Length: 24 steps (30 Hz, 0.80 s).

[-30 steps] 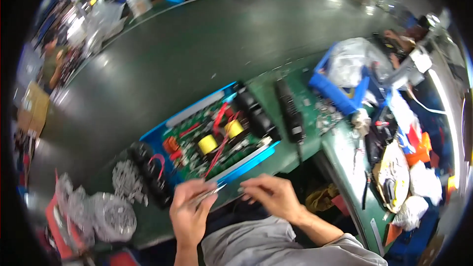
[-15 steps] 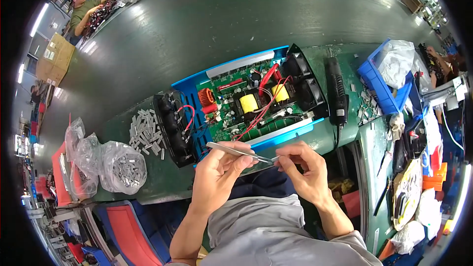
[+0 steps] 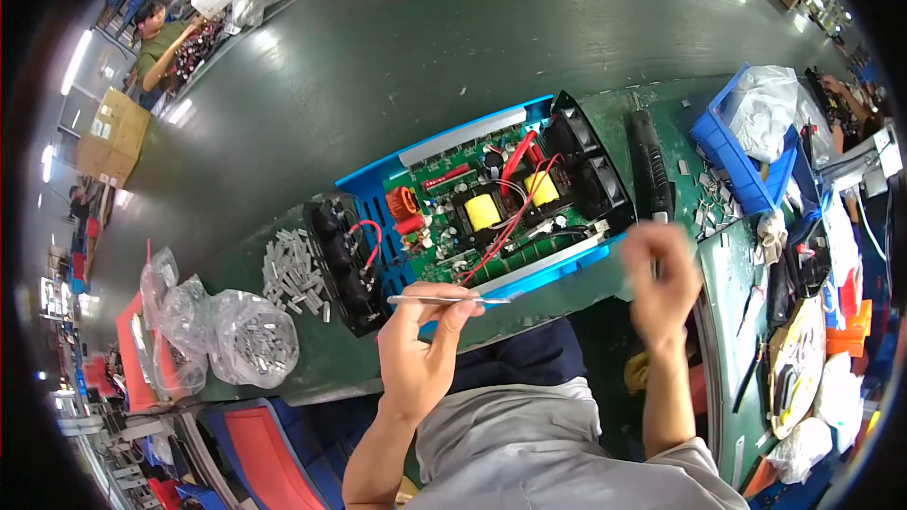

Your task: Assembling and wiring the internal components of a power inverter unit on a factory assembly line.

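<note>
My left hand (image 3: 418, 351) pinches a pair of metal tweezers (image 3: 433, 299) between thumb and fingers, the tips pointing right. Whether anything sits in the tips is too small to make out. My right hand (image 3: 663, 283) is smeared by motion beside the near end of a black electric screwdriver (image 3: 650, 156), and I cannot see whether it touches it. Beyond both hands lies an opened blue-cased electronic unit with a green circuit board (image 3: 439, 255), yellow-wrapped transformers (image 3: 483, 212) and red wires. A black fan panel (image 3: 342, 264) leans out at its left end, tethered by wires.
Small metal pieces (image 3: 293, 274) lie heaped left of the unit, near a clear bag (image 3: 253, 340) of similar ones. Flat bits (image 3: 715, 198) are scattered by a blue bin (image 3: 737, 156) on the right. A person (image 3: 156, 47) works at far left, beside a cardboard box (image 3: 113, 137).
My right hand has left the tweezer tips and swung right toward the screwdriver. My left hand keeps the tweezers, now nearly level. The whole view has shifted slightly.
</note>
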Motion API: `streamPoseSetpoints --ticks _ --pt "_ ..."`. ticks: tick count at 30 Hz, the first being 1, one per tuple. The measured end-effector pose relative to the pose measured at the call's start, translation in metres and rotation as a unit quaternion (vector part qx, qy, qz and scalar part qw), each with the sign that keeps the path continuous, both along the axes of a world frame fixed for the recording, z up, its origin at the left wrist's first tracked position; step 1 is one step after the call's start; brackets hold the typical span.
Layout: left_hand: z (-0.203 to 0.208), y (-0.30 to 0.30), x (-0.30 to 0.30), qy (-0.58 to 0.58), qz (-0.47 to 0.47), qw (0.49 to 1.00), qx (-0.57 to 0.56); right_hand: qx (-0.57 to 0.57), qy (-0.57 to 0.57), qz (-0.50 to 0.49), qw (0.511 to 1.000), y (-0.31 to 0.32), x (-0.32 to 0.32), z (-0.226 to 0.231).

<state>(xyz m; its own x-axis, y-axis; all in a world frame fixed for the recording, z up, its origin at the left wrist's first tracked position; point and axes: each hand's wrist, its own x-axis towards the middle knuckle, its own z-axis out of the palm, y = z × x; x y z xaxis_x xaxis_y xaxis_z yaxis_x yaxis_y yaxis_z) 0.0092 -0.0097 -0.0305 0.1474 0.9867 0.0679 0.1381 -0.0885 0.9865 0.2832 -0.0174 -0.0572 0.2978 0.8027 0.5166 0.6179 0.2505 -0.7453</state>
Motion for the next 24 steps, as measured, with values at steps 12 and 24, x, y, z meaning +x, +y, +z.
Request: streamPoseSetpoints --ticks 12,24 --pt "-0.025 0.023 0.006 0.187 -0.009 0.949 0.254 -0.159 -0.185 -0.171 0.955 0.007 0.056 -0.029" --pt "-0.024 0.035 0.018 0.277 -0.066 0.916 0.284 -0.452 0.423 0.039 0.785 -0.172 -0.025 -0.056"
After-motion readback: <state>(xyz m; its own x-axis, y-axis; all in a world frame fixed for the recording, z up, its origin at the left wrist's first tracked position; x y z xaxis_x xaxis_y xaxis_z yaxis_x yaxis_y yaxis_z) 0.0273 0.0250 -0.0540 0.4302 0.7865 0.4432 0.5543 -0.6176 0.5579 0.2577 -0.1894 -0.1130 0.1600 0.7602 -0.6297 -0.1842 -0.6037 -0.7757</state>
